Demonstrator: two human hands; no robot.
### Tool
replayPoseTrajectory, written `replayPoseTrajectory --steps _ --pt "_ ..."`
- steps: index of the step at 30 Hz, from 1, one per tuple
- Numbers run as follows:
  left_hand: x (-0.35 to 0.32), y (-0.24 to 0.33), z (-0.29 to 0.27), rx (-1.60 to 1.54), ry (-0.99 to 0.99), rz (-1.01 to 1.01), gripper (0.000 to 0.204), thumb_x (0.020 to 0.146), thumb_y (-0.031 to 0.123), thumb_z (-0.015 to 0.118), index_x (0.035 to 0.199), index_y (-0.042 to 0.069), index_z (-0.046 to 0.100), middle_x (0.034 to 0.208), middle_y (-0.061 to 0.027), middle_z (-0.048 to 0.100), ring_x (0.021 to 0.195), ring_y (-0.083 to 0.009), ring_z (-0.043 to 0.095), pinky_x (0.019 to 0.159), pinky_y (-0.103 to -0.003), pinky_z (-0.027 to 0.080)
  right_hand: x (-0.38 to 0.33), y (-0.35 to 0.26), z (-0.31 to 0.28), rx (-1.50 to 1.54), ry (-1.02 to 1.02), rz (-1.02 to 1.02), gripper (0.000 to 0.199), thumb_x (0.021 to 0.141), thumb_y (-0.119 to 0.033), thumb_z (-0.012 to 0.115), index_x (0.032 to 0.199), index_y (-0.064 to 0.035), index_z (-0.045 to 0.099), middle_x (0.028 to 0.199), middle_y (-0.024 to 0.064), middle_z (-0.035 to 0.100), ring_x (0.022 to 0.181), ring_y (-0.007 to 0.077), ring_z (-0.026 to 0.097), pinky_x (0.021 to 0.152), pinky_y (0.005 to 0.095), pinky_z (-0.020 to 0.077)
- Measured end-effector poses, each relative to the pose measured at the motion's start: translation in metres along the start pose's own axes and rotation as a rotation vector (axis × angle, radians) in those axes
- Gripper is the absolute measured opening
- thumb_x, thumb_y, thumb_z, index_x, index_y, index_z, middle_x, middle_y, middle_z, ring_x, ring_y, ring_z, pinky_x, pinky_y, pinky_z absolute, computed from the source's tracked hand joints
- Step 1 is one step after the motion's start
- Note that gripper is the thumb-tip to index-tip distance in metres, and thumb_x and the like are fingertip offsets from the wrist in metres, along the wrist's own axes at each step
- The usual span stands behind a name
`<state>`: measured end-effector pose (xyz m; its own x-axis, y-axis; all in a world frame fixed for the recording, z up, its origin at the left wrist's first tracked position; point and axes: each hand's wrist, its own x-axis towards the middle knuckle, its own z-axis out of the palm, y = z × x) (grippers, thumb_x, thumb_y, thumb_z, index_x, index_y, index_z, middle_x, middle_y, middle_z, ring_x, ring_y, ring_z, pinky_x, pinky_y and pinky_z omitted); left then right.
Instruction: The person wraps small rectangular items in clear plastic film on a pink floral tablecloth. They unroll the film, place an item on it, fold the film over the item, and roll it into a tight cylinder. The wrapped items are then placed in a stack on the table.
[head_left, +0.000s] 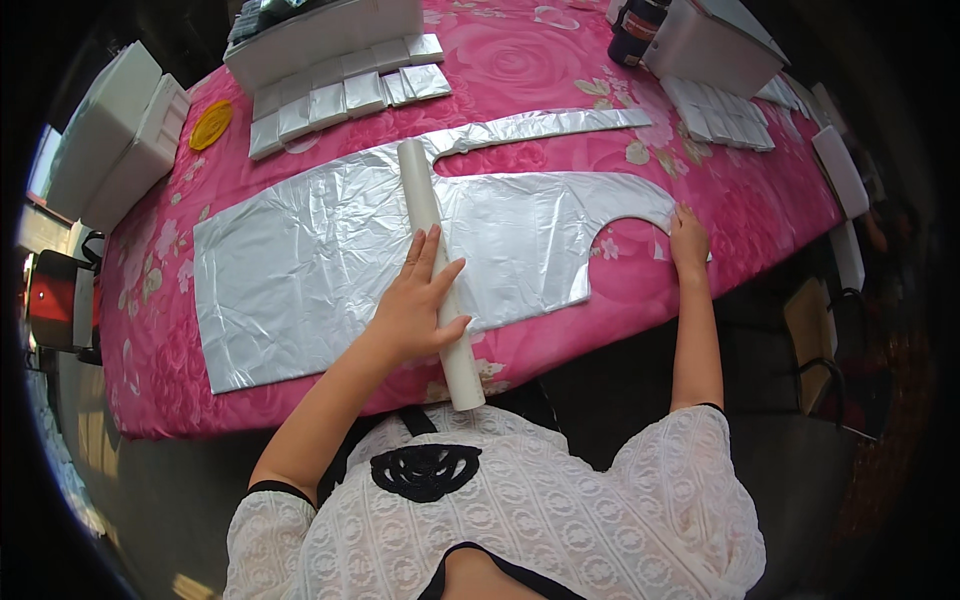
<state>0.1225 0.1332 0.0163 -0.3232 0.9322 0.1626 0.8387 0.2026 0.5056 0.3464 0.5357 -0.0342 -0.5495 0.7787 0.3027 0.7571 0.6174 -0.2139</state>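
Observation:
A silvery-white plastic apron (290,265), or a thin film cut in that shape, lies spread and creased on the pink flowered tablecloth (520,350). Its straps stretch to the right, one of them curved round a cut-out. Across its middle rests a long white tube (422,190), whose lower end sticks out past the table's near edge. My left hand (412,310) lies on the tube with fingers spread. At the far right end of the curved strap, my right hand (690,238) has its fingers closed on the film; the fingertips are partly hidden.
Folded plastic packets (345,98) line up before a white box (330,40) at the back. More packets (715,115) lie beside another white box (715,50) and a dark container (638,30). Left are a yellow coil (210,125) and white boxes (120,140). A chair (815,335) stands right.

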Motion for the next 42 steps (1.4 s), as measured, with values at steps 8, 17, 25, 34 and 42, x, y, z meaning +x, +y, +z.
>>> replayPoseTrajectory --steps 8,17,25,34,42 --pt "0.002 0.005 0.001 0.025 0.000 -0.028 0.062 0.068 0.031 0.063 0.122 0.006 0.048 0.144 -0.0222 0.012 0.134 -0.0407 0.010 0.103 -0.044 0.027 -0.006 -0.027 -0.037 -0.037 0.143 -0.025 0.012 0.070 -0.016 0.064 0.078 -0.0071 0.062 0.080 0.0084 0.064 0.078 0.0298 0.059 0.069 0.0404 0.0454" --pt "0.002 0.008 0.006 0.012 0.106 0.068 0.060 0.073 0.026 0.063 0.123 0.001 0.043 0.140 -0.0222 0.024 0.131 -0.0380 0.022 0.103 -0.043 0.028 -0.031 -0.116 -0.079 0.148 -0.066 -0.040 0.020 0.067 -0.016 0.067 0.083 -0.0066 0.060 0.071 0.0082 0.063 0.067 0.0272 0.062 0.063 0.0361 0.0477" --pt "0.019 0.038 0.003 -1.540 -0.024 -0.650 0.042 0.087 0.026 0.054 0.116 -0.003 0.047 0.118 -0.0139 0.052 0.103 -0.0195 0.055 0.089 -0.029 0.044 -0.116 -0.245 -0.091 0.754 -0.387 -0.309 0.023 0.073 -0.009 0.065 0.096 -0.0030 0.061 0.074 0.0083 0.064 0.061 0.0183 0.060 0.058 0.0287 0.0468" --pt "-0.013 -0.024 -0.060 -1.273 -0.066 -0.701 0.030 0.083 0.022 0.059 0.101 -0.002 0.057 0.091 -0.0105 0.065 0.080 -0.0166 0.063 0.066 -0.029 0.050 -0.166 -0.266 -0.104 0.853 -0.287 -0.663 0.024 0.072 -0.015 0.069 0.091 -0.0032 0.059 0.089 0.0121 0.062 0.083 0.0277 0.058 0.070 0.0355 0.0457" --pt "-0.119 -0.132 -0.141 -0.946 0.028 -0.980 0.022 0.081 0.020 0.059 0.088 -0.001 0.060 0.081 -0.0093 0.065 0.071 -0.0179 0.063 0.066 -0.029 0.050 -0.193 -0.259 -0.082 0.331 -0.677 -0.292 0.054 0.071 -0.056 0.060 0.072 -0.0019 0.059 0.065 0.0136 0.060 0.063 0.0303 0.061 0.057 0.0391 0.0468"
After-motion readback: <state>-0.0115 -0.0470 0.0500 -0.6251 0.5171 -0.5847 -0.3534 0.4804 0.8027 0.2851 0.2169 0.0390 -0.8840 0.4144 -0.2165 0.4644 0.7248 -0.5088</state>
